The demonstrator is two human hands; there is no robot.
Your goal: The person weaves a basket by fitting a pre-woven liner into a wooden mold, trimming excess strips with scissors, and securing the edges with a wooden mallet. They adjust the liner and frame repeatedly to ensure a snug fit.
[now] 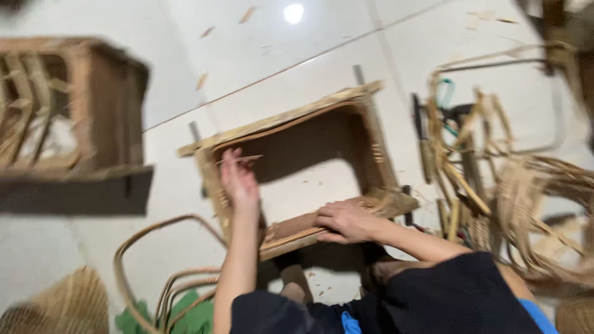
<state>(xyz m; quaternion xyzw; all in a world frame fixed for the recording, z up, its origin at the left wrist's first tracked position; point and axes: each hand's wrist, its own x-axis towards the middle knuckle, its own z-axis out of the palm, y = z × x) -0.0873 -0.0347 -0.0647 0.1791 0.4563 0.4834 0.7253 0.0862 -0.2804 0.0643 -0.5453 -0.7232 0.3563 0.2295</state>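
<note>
White tiled floor; an open square wicker frame [297, 167] lies between the hands: left hand [238, 179] pinches a thin cane strip [242, 159] at its left side, right hand [346, 221] presses flat on its near rail.

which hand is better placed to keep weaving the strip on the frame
Probably the left hand: it is raised inside the wooden frame, pinching a thin strip. The right hand presses on the frame's near rail.

The floor [80, 247] is laid with large, glossy white tiles, and thin grey seams cross it. A round glare of a lamp [293, 13] shines on a tile near the floor's far edge. Small tan shavings [202, 80] lie scattered on the tiles around it.
</note>
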